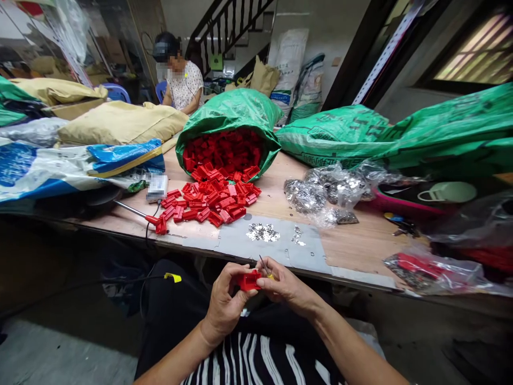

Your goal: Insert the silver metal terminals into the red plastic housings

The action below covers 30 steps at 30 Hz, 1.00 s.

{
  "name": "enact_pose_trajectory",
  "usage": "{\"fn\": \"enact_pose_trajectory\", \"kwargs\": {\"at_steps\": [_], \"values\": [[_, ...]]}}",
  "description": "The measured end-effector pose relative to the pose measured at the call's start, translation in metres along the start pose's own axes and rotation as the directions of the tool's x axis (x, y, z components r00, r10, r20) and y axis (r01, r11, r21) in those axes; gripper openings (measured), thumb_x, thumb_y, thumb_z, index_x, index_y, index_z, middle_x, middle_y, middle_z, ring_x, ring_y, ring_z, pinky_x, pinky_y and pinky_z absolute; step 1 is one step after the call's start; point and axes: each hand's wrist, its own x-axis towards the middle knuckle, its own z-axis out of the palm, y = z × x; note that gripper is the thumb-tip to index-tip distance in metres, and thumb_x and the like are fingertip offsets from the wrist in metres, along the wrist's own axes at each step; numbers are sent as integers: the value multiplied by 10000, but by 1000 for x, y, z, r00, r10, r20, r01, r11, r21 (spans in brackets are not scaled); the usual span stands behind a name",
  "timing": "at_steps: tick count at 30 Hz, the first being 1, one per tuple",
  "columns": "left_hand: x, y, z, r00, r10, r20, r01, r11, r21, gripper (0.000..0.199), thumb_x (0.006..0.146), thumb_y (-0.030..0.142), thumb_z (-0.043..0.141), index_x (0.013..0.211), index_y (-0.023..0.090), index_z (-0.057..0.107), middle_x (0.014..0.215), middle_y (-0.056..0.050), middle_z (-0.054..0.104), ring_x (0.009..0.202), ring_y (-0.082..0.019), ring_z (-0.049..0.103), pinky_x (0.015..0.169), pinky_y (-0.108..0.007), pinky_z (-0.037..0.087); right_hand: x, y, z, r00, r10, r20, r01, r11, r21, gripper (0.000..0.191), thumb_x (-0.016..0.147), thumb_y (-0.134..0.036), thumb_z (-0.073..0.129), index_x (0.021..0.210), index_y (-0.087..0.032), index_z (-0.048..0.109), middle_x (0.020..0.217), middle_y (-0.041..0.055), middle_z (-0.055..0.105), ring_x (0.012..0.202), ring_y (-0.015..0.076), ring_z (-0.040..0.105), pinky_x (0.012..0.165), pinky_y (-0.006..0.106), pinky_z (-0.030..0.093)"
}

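Above my lap, just off the table's front edge, my left hand [226, 302] pinches a small red plastic part [249, 281] between thumb and fingers. My right hand [282, 286] touches the part's right side and holds a thin tool with a yellow handle [270, 276], its dark shaft pointing up and left. On a grey sheet [232, 240] beyond my hands lie small silvery metal pieces [262, 232]. A heap of similar red parts [216, 198] spills from an open green sack [236, 107].
Plastic bags of metal pieces [308, 195] lie right of the sack, near a pink container [393, 206]. Green sacks [344, 131] line the right back, beige sacks [124, 123] the left. A magnetic-looking rod [130, 208] rests front left. Another person [186, 83] sits behind.
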Motion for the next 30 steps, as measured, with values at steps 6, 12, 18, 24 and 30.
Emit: {"fn": "enact_pose_trajectory", "kwargs": {"at_steps": [6,12,18,24,30], "values": [[5,4,0,997,68,-34,-68,998,-1,327,796,128,656,1075,267,558,1024,-27,592,1087,-211,601,909,-331,488,1,-5,-2,1000,-16,-17,16,1000,-4,413,738,-448,726,921,-211,440,686,-81,393,506,39,275,445,187,185],[7,6,-2,993,114,-40,-110,989,102,340,787,121,658,1088,253,569,1036,-54,618,1099,-238,593,934,-379,477,2,-7,-1,999,-42,-15,41,999,-27,402,759,-472,700,946,-219,450,674,-81,391,491,42,266,438,188,178],[4,5,-2,994,109,-15,-108,990,96,340,788,123,658,1088,256,569,1041,-56,614,1098,-236,592,929,-381,483,1,-5,0,999,-35,2,35,999,2,383,761,-441,706,937,-211,455,718,-68,398,511,40,264,441,186,179],[5,6,1,998,-54,-32,48,985,-165,283,769,180,692,1019,223,566,994,-36,619,1010,-206,641,886,-334,511,0,2,-1,997,-19,79,14,998,64,398,744,-429,712,920,-210,431,679,-80,382,478,30,249,430,185,158],[14,5,-3,962,-235,-138,190,942,-277,303,757,227,704,1003,184,531,926,-27,641,832,-158,660,781,-292,527,20,-10,-17,980,-164,-113,101,897,-430,297,833,-430,602,1013,-219,496,820,-9,573,562,84,452,519,220,344]]}}
